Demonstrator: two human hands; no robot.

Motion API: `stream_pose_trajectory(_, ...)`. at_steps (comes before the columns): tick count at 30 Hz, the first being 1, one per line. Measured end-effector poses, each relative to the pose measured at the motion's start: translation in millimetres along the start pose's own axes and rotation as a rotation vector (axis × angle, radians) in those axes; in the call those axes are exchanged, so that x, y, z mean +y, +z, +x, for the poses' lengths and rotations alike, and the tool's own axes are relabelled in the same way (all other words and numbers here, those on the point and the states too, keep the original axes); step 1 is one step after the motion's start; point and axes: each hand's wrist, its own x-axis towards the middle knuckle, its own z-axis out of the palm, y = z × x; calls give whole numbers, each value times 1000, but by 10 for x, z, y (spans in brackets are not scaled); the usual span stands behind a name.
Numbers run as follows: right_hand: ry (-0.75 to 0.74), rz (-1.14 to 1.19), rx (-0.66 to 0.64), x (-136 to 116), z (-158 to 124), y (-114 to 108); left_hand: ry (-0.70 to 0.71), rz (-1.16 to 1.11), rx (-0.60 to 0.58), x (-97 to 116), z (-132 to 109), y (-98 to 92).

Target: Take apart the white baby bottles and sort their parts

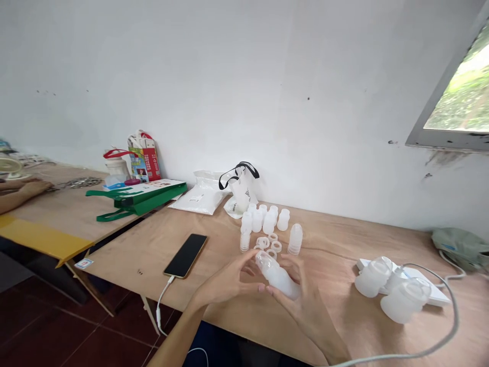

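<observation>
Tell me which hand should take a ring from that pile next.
Left, probably: the left hand sits at the neck end of the translucent plastic bottle, closest to the white plastic rings, while the right hand cradles the bottle's body.

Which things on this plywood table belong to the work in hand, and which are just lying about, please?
Work in hand: left hand, right hand, translucent plastic bottle, plastic rings, other bottles.

Lying about: smartphone, white plastic bag, green tote bag, charging cable.
</observation>
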Motion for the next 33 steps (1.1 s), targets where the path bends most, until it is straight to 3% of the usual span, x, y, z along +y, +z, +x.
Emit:
stream_pose_trajectory(3, -53, -76, -60, 24, -24, -24, -3, -29, 12, 29, -12, 19)
stream_pose_trajectory(9, -112, -241, -120, 71, -50, -13, -10, -79, 169, -66, 51, 18)
stream_pose_trajectory(14, -22, -144, -169, 37, -19, -27, 6, -123, 116, 2, 24, 14)
stream_pose_trajectory(19, 64, -69, -292, -58, -3, -71, 25, -84, -11, 97, -9, 46)
stream_pose_trajectory(23, 202, -161, -369, -140, 14, -61, 31, -63, 28, 88, 4, 103)
stream_pose_trajectory(33, 90, -191, -284, -128, -30, -29, 100, -3, 75, 180, -64, 111)
